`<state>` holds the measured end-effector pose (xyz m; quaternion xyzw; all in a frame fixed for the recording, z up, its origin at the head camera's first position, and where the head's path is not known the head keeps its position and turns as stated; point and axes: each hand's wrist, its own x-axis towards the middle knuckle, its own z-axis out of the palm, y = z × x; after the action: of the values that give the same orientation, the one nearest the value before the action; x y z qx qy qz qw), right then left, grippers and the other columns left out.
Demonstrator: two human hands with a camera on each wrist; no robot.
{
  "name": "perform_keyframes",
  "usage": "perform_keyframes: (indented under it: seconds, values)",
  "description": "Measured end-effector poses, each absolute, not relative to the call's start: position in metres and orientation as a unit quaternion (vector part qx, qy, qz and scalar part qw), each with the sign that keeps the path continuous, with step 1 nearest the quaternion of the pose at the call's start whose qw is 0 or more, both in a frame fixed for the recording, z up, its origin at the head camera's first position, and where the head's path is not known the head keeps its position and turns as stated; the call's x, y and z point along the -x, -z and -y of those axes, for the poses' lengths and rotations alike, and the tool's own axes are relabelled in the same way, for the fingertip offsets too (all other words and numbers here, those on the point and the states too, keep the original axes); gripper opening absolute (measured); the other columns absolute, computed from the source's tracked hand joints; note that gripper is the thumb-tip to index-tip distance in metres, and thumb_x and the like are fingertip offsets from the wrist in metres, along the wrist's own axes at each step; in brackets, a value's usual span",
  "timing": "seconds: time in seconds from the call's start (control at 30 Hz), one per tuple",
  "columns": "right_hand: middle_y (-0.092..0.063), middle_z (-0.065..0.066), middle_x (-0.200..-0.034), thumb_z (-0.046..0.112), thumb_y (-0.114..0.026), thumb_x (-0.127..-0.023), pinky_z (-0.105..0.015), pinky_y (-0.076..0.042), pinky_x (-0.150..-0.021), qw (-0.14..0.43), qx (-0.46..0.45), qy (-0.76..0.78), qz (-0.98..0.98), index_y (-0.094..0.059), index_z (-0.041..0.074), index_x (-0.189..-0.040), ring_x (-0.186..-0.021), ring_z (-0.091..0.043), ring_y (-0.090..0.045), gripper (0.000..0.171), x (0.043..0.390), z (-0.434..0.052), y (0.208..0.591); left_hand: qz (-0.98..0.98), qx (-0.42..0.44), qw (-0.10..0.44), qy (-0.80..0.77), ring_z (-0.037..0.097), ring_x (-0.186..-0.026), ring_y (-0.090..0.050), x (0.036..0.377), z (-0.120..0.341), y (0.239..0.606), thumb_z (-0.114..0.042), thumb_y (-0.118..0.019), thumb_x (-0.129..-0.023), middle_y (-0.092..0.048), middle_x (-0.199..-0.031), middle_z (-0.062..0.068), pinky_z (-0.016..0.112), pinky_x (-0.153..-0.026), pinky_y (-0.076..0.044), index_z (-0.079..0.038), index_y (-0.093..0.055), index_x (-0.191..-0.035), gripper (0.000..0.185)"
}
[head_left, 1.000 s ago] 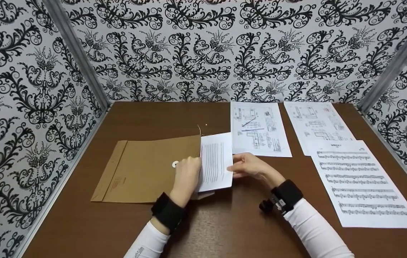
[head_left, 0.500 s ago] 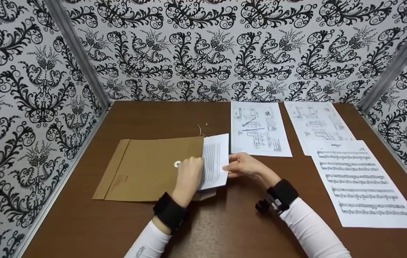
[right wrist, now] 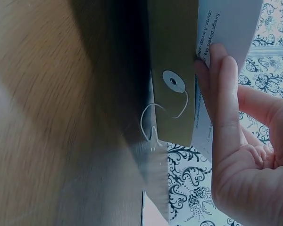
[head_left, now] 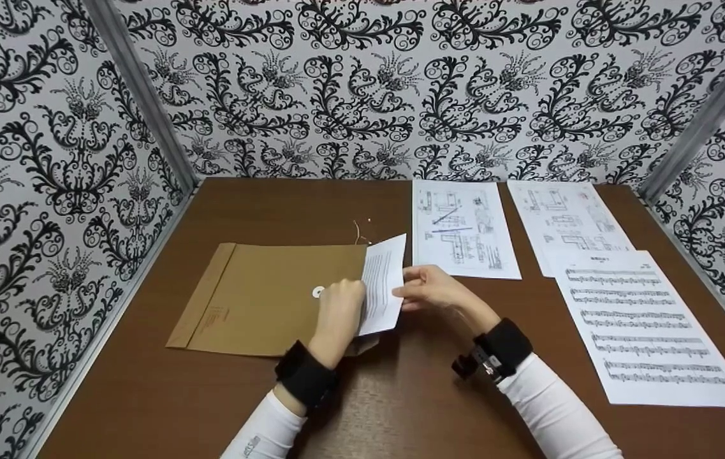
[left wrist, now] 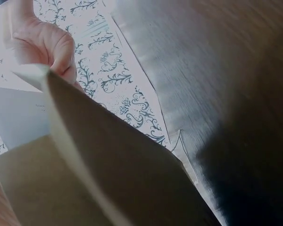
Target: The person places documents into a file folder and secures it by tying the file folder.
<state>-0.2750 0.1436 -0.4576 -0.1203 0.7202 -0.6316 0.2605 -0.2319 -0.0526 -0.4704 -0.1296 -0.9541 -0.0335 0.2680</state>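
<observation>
A brown string-tie envelope (head_left: 266, 293) lies on the table with its mouth toward the right. My left hand (head_left: 340, 312) grips the envelope at that mouth, knuckles up and fingertips hidden. Printed paper (head_left: 382, 284) stands partly out of the mouth, tilted up, the rest of it inside. At its outer edge, my right hand (head_left: 435, 293) pinches the paper between thumb and fingers. The right wrist view shows the flap's button (right wrist: 173, 81) with a loose string (right wrist: 144, 125), and the right fingers flat along the paper (right wrist: 231, 23). The envelope's raised edge (left wrist: 85, 141) fills much of the left wrist view.
Two drawing sheets lie at the back: one (head_left: 490, 255) behind the right hand, with two dark stick-like marks or pens on it, another (head_left: 531, 191) farther right. Sheet music (head_left: 649, 331) overlaps the second. Patterned walls (head_left: 362, 89) enclose the table (head_left: 400, 408).
The right hand has moved left with the paper, so less of it shows outside the envelope, and it tilts more. The envelope has shifted slightly right with the left hand still gripping it.
</observation>
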Motion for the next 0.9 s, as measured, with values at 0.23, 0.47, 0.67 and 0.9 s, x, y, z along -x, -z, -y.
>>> perform_keyframes:
  seconds: [0.23,0.47,0.67,0.9]
  values:
    - [-0.076,-0.001,-0.095,0.0,-0.061,-0.096,-0.028,-0.064,-0.078,0.245,0.112,0.649,-0.712,-0.047,-0.018,-0.137,-0.081,-0.008,-0.074,0.047,0.271,-0.14,0.455,0.959,0.127,0.249,0.046,0.028,-0.056,-0.07,0.233,0.052,0.472,-0.004,-0.069,-0.081,-0.073,-0.066,0.01,0.038,-0.046,-0.052,-0.008,-0.074,-0.069,0.014]
    - [-0.079,-0.006,-0.098,-0.002,-0.06,-0.097,-0.03,-0.064,-0.079,0.256,0.105,0.647,-0.711,-0.048,-0.016,-0.136,-0.079,-0.008,-0.075,0.043,0.271,-0.138,0.465,0.959,0.126,0.244,0.064,0.03,-0.058,-0.071,0.233,0.053,0.472,-0.002,-0.069,-0.081,-0.073,-0.067,0.012,0.041,-0.048,-0.054,-0.007,-0.074,-0.069,0.014]
    - [-0.077,-0.001,-0.09,0.0,-0.062,-0.096,-0.023,-0.062,-0.073,0.259,0.086,0.638,-0.72,-0.05,-0.015,-0.133,-0.076,-0.006,-0.074,0.042,0.27,-0.138,0.477,0.958,0.123,0.251,0.069,0.03,-0.057,-0.071,0.233,0.054,0.471,-0.002,-0.069,-0.081,-0.073,-0.067,0.013,0.041,-0.047,-0.053,-0.007,-0.074,-0.068,0.014]
    - [-0.076,-0.001,-0.089,0.002,-0.064,-0.094,-0.021,-0.062,-0.072,0.26,0.061,0.633,-0.727,-0.052,-0.014,-0.132,-0.08,-0.008,-0.073,0.043,0.27,-0.136,0.489,0.959,0.112,0.252,0.071,0.029,-0.059,-0.072,0.233,0.054,0.468,-0.002,-0.071,-0.081,-0.074,-0.068,0.013,0.04,-0.047,-0.054,-0.007,-0.074,-0.07,0.013]
